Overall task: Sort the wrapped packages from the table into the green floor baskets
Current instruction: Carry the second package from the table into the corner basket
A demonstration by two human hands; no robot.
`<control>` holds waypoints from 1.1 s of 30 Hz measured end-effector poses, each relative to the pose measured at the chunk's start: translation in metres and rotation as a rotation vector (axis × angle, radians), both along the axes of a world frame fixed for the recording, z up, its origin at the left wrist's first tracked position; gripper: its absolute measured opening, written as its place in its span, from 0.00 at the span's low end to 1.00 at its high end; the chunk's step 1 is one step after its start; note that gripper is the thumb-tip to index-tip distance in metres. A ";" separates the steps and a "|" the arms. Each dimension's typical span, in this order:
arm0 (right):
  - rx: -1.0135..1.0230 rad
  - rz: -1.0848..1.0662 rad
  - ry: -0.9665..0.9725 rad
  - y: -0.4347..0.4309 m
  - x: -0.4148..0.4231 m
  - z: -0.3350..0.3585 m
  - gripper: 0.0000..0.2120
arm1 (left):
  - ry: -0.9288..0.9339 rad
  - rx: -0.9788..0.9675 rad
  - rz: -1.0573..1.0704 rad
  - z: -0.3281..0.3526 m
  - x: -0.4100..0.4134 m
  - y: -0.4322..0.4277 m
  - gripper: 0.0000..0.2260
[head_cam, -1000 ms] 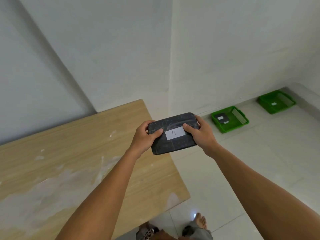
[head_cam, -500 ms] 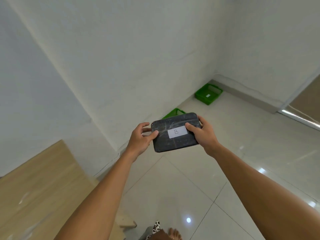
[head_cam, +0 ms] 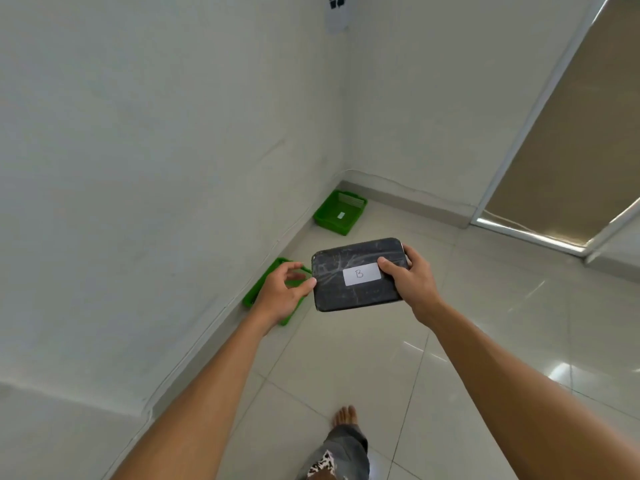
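Fingers (head_cam: 389, 266) of my right hand (head_cam: 410, 284) pinch the B-labelled package (head_cam: 356, 275), left hand (head_cam: 277, 296) half-spread at its edge; I'd carry it level to the far basket (head_cam: 339, 213) beyond them.

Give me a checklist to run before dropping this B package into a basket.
1. Label readable: ok, the white label on the black package reads B.
2. Grip: ok, right hand clamps the right end; left hand only touches the left edge with its thumb.
3. Baskets in sight: ok, near basket and far basket both sit along the wall.
4. Which basket is B: cannot tell, the far basket's tag is too small to read; the near one is mostly hidden.
5. Floor path: ok, bare tiles ahead.
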State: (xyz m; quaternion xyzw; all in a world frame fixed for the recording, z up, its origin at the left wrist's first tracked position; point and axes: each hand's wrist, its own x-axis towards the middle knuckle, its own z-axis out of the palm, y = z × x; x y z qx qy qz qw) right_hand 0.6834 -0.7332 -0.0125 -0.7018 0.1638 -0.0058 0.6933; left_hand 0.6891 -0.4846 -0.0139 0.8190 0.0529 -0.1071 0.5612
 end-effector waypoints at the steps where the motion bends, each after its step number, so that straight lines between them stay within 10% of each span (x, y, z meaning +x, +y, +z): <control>1: -0.007 -0.019 0.004 -0.010 0.019 0.002 0.17 | 0.002 -0.006 0.004 -0.001 0.021 -0.009 0.21; 33: -0.013 0.129 0.180 -0.210 0.579 -0.065 0.14 | 0.173 0.093 0.062 -0.074 0.549 -0.196 0.20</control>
